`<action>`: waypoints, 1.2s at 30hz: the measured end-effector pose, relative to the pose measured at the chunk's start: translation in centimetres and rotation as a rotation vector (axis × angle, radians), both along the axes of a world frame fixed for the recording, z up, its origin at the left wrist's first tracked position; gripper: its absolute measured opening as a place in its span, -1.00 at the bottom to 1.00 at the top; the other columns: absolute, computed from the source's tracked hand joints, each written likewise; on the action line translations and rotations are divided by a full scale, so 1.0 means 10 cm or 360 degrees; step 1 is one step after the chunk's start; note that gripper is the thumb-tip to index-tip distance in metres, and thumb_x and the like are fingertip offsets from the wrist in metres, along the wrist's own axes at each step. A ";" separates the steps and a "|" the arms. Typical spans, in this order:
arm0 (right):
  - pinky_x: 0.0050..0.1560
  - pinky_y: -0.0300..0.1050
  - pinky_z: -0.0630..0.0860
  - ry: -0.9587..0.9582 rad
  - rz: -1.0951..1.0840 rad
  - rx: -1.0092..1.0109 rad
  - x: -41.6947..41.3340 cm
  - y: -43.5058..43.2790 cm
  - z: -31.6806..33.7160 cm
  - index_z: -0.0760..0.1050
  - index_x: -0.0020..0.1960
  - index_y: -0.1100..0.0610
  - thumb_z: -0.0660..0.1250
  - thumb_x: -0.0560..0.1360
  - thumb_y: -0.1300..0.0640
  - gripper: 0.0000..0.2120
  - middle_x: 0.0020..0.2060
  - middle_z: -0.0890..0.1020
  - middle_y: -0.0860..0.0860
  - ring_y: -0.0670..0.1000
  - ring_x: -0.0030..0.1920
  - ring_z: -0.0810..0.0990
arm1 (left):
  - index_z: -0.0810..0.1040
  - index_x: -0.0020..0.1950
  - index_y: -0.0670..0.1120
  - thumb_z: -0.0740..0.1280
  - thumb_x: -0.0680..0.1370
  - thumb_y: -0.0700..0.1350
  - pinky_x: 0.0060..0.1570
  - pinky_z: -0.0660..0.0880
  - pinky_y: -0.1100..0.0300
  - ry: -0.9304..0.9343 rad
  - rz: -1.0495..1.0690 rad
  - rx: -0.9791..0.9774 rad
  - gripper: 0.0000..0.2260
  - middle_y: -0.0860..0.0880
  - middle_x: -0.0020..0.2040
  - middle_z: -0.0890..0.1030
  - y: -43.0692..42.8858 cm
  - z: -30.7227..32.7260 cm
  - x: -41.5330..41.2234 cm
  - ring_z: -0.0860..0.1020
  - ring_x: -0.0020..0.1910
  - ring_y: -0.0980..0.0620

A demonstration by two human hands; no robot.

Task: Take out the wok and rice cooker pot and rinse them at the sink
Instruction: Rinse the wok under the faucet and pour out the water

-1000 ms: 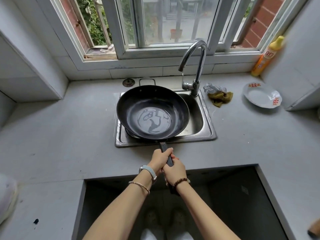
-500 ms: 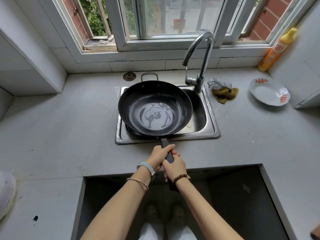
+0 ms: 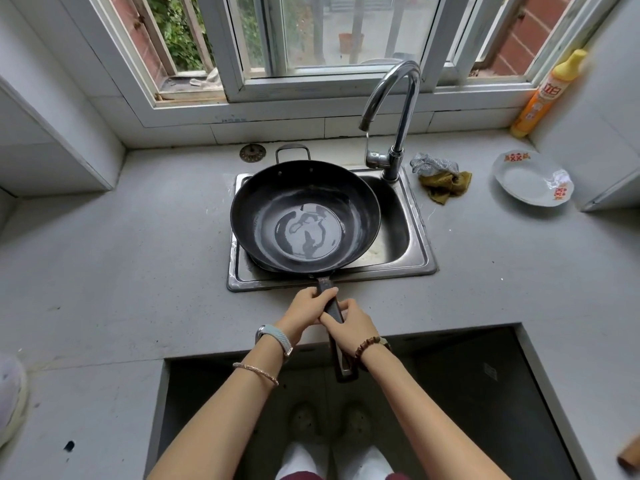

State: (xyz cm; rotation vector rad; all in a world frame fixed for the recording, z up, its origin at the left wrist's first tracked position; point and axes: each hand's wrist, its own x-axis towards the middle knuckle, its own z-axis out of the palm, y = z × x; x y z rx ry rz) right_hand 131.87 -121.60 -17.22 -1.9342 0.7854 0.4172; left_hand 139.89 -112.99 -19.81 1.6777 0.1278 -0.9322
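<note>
Two hands, left hand point(image 3: 306, 308) and right hand point(image 3: 349, 329), fingers point(image 3: 325, 293) gripping one wok point(image 3: 304, 216) by its handle point(image 3: 343, 368) over one sink point(image 3: 419, 251).

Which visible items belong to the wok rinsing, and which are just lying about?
In use: wok, left hand and right hand gripping its handle, sink, faucet.
Lying about: white plate, yellow detergent bottle, scouring cloths, drain strainer.

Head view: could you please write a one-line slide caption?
Left hand and right hand grip the wok handle, holding it, water pooled inside, over the sink.
</note>
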 end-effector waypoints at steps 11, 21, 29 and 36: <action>0.20 -0.17 0.40 -0.0664 -0.0038 -0.0527 0.29 -0.12 0.27 0.28 0.40 0.07 0.30 0.53 0.00 -0.52 0.29 0.43 0.02 -0.03 0.27 0.41 | 0.52 0.18 -0.09 0.33 0.56 -0.02 0.06 0.55 0.11 -0.1187 -0.0199 0.0487 -0.75 -0.02 0.06 0.60 0.26 0.47 0.35 0.57 0.03 0.07; 0.41 -0.10 0.26 -0.1040 -0.0104 -0.0998 0.62 -0.52 0.61 0.32 0.42 0.14 0.32 0.52 0.08 -0.50 0.39 0.39 0.08 0.04 0.39 0.33 | 0.51 0.23 -0.08 0.35 0.53 -0.08 0.12 0.41 0.11 -0.2082 -0.0348 0.0662 -0.72 -0.02 0.16 0.54 0.17 0.93 0.71 0.49 0.12 -0.01; 0.42 -0.06 0.29 -0.1080 -0.0083 -0.0965 0.96 -1.10 0.61 0.30 0.45 0.14 0.30 0.53 0.07 -0.48 0.40 0.40 0.05 0.02 0.41 0.33 | 0.48 0.31 -0.08 0.43 0.47 -0.08 0.28 0.36 0.02 -0.2245 -0.0435 0.0943 -0.58 -0.04 0.23 0.52 -0.10 1.00 1.00 0.46 0.25 -0.04; 0.42 -0.16 0.19 -0.0978 0.0081 -0.0709 1.50 -1.74 0.49 0.18 0.51 0.14 0.28 0.54 0.15 -0.41 0.42 0.36 0.05 0.03 0.43 0.30 | 0.49 0.30 -0.12 0.42 0.48 -0.14 0.27 0.40 -0.02 -0.2202 -0.0214 0.1139 -0.60 -0.07 0.22 0.55 -0.43 1.06 1.26 0.49 0.24 -0.08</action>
